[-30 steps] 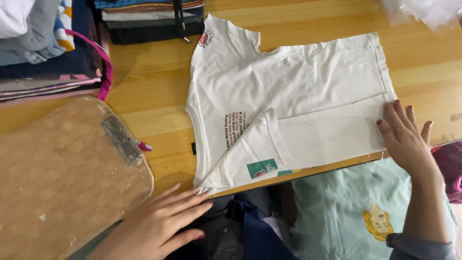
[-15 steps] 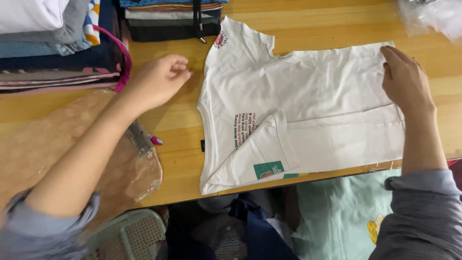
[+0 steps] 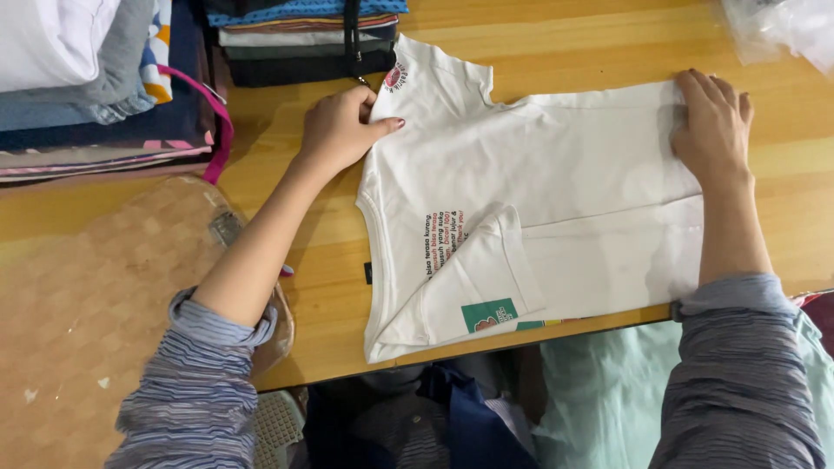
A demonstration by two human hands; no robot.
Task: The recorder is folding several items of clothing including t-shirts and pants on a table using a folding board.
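Clear plastic bag (image 3: 786,30) (crumpled) at table's far-right corner.

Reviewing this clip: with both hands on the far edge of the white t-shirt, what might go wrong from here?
1. The white t-shirt has its near folded edge at the table's front lip; a tug may drag it off.
2. The left hand pinches the shoulder while the right hand presses the hem; uneven lifting could skew the fold.
3. The folded-in sleeve lies loose and may flip open.
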